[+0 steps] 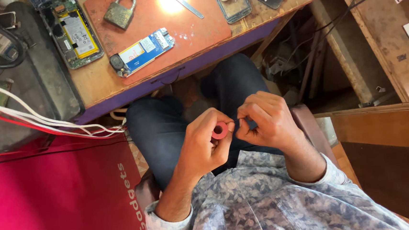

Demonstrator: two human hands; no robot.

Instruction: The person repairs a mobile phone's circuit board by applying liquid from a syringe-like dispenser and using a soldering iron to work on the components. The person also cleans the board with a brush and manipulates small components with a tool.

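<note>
Pinching a small red roll of tape between thumb and fingers, the left hand held it over the lap, well clear of the desk. The right hand was curled just beside it, fingertips pressed together at the roll's edge; whether they gripped a loose end could not be told. The roll looked light and stiff, best held by its rim, its sticky tail likely thin and fiddly. Beyond, on the desk's orange mat, lay an opened phone, a padlock and a metal blade
</note>
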